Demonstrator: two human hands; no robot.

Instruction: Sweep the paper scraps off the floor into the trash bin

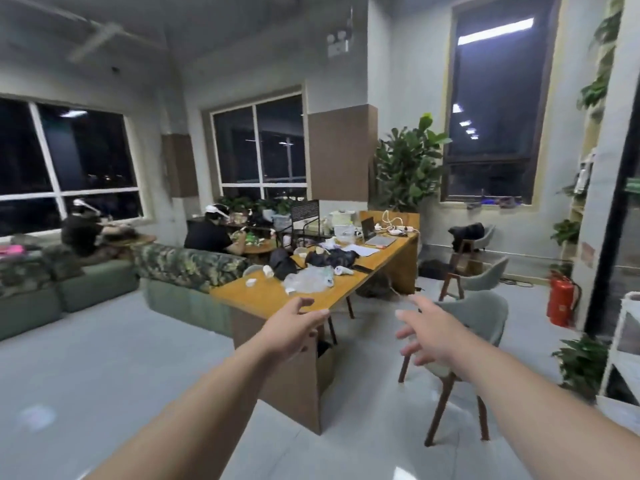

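Left hand [294, 329] empty, fingers relaxed, near table [256, 292] edge; right hand [431, 336] splayed, empty, before chair [485, 317]; floor [104, 358] stretches left

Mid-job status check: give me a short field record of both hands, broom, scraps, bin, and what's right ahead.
left hand: open, empty, raised before the table corner
right hand: open, fingers spread, empty
broom: not in view
scraps: none seen on the visible floor
bin: not in view
ahead: cluttered table; open box beneath it; chair to its right
far right: extinguisher on the floor
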